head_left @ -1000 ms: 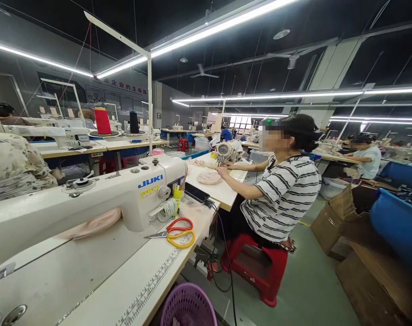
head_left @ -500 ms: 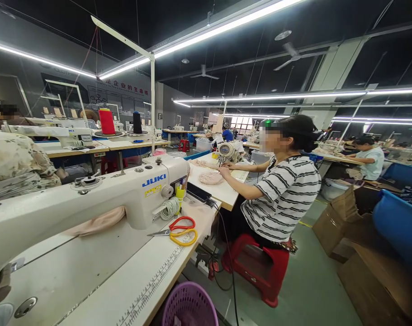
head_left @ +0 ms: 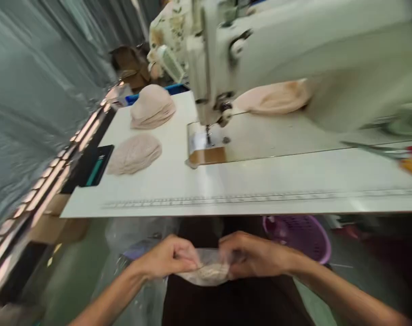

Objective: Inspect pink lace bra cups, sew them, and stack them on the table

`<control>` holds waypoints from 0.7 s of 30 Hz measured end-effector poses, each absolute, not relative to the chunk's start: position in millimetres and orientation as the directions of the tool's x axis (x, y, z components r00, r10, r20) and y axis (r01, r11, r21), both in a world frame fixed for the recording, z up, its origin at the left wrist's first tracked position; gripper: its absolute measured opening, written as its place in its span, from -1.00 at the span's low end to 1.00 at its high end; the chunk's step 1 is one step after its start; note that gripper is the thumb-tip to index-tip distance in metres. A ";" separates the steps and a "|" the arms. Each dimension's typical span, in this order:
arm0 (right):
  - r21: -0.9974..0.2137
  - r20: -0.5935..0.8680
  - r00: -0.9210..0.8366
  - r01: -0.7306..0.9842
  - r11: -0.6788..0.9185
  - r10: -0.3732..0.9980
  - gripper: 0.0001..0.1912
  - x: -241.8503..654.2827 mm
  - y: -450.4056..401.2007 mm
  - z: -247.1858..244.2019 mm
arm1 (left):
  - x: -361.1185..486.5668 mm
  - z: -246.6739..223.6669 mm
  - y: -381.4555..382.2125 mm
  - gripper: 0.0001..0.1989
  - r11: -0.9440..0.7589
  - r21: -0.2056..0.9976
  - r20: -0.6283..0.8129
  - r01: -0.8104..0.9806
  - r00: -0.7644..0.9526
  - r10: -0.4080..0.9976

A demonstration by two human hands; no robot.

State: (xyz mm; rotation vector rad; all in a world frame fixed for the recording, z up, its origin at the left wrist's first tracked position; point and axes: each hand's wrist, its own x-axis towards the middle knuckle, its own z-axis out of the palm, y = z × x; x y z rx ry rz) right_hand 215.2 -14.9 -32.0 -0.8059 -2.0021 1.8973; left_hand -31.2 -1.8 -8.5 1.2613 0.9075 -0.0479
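Note:
Below the table's front edge, over my dark lap, my left hand (head_left: 180, 259) and my right hand (head_left: 241, 255) are closed on opposite ends of a small pale, see-through cloth piece (head_left: 210, 273). Motion blur hides its details. Beyond them stands a white sewing machine (head_left: 273, 56), its needle over the plate at the table's middle. Left of the needle lie two stacks of thin beige cut pieces, one at the back (head_left: 152, 106) and one in front (head_left: 136, 154). More beige cloth (head_left: 275, 97) rests under the machine's arm.
Scissors (head_left: 382, 149) with red and yellow handles lie at the table's right. A printed ruler (head_left: 219, 199) runs along the front edge of the white table (head_left: 151, 190). A dark and teal box (head_left: 96, 165) sits at left; a purple basket (head_left: 302, 237) is below. Another person's patterned sleeve (head_left: 173, 27) shows behind.
The view has swung from the neighbouring co-worker and the room down and left to my own table. My hands, not visible before, now show with the pale cloth piece between them.

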 end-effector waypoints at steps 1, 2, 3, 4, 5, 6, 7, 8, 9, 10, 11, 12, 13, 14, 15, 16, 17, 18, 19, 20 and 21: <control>-0.981 -0.172 -0.812 0.194 -0.019 0.558 -0.92 210.7 -10.5 -41.0 | -43.5 -15.6 -3.0 -0.67 0.403 0.772 -0.635 0.492 0.625 0.454; -0.982 -0.170 -0.815 0.186 -0.027 0.553 -0.91 207.6 -8.4 -45.4 | -51.4 -21.0 -4.0 -0.62 0.441 0.760 -0.648 0.477 0.603 0.465; -0.982 -0.174 -0.815 0.187 -0.033 0.553 -0.90 205.6 -7.9 -45.9 | -55.4 -24.5 -4.6 -0.58 0.467 0.756 -0.652 0.458 0.594 0.471; -0.981 -0.181 -0.814 0.192 -0.038 0.552 -0.88 204.4 -8.3 -43.7 | -56.4 -26.4 -5.0 -0.55 0.483 0.756 -0.650 0.441 0.594 0.474; -0.978 -0.192 -0.813 0.202 -0.043 0.550 -0.87 203.5 -9.0 -40.3 | -55.6 -27.1 -5.4 -0.54 0.493 0.759 -0.644 0.426 0.599 0.475; -0.976 -0.204 -0.809 0.214 -0.047 0.551 -0.86 202.5 -9.6 -36.8 | -54.3 -27.0 -5.8 -0.53 0.499 0.762 -0.639 0.413 0.605 0.475; -0.973 -0.217 -0.804 0.226 -0.053 0.554 -0.86 201.5 -9.6 -34.1 | -53.2 -26.7 -6.3 -0.54 0.505 0.764 -0.635 0.402 0.608 0.476; -0.970 -0.230 -0.797 0.237 -0.061 0.559 -0.86 200.3 -9.3 -32.7 | -52.7 -26.6 -7.0 -0.54 0.512 0.764 -0.633 0.393 0.609 0.477; -0.967 -0.242 -0.790 0.245 -0.071 0.563 -0.88 199.1 -8.7 -32.4 | -53.0 -26.7 -7.8 -0.55 0.520 0.762 -0.634 0.386 0.606 0.480; -0.964 -0.254 -0.786 0.251 -0.084 0.563 -0.89 197.9 -8.1 -33.3 | -53.9 -27.1 -8.8 -0.55 0.529 0.759 -0.637 0.380 0.598 0.486; -0.961 -0.267 -0.784 0.256 -0.100 0.560 -0.90 196.9 -7.7 -34.8 | -55.2 -27.7 -9.9 -0.56 0.538 0.755 -0.642 0.374 0.587 0.493; -0.958 -0.280 -0.783 0.261 -0.116 0.555 -0.89 195.9 -7.5 -36.8 | -56.6 -28.2 -11.1 -0.56 0.547 0.751 -0.647 0.369 0.575 0.501; -0.955 -0.293 -0.782 0.265 -0.131 0.550 -0.87 195.1 -7.5 -38.8 | -57.9 -28.5 -12.4 -0.56 0.556 0.748 -0.651 0.363 0.563 0.508; -0.951 -0.306 -0.778 0.272 -0.145 0.549 -0.86 194.3 -7.8 -40.6 | -59.0 -28.4 -13.6 -0.56 0.564 0.745 -0.654 0.356 0.554 0.515; -0.947 -0.320 -0.770 0.281 -0.157 0.552 -0.86 193.5 -8.1 -42.1 | -60.0 -28.0 -14.9 -0.56 0.570 0.743 -0.656 0.349 0.547 0.520; -0.943 -0.332 -0.761 0.290 -0.167 0.558 -0.87 192.8 -8.5 -43.2 | -60.7 -27.2 -16.2 -0.56 0.577 0.742 -0.657 0.342 0.544 0.522; -0.939 -0.343 -0.753 0.296 -0.176 0.562 -0.88 192.0 -8.8 -43.9 | -61.5 -26.1 -17.5 -0.55 0.582 0.741 -0.657 0.336 0.544 0.522; -0.936 -0.351 -0.748 0.300 -0.186 0.563 -0.89 191.2 -9.1 -44.3 | -62.3 -24.9 -18.8 -0.55 0.586 0.739 -0.657 0.332 0.547 0.519; -0.934 -0.357 -0.747 0.298 -0.197 0.561 -0.88 190.4 -9.3 -44.6 | -63.3 -23.6 -20.1 -0.54 0.590 0.737 -0.658 0.330 0.551 0.513; -0.934 -0.358 -0.752 0.292 -0.207 0.554 -0.87 189.6 -9.5 -44.7 | -64.3 -22.3 -21.3 -0.54 0.594 0.734 -0.659 0.329 0.557 0.506; -0.935 -0.355 -0.758 0.282 -0.216 0.547 -0.84 188.9 -9.6 -44.7 | -65.5 -21.1 -22.3 -0.54 0.597 0.731 -0.660 0.330 0.564 0.497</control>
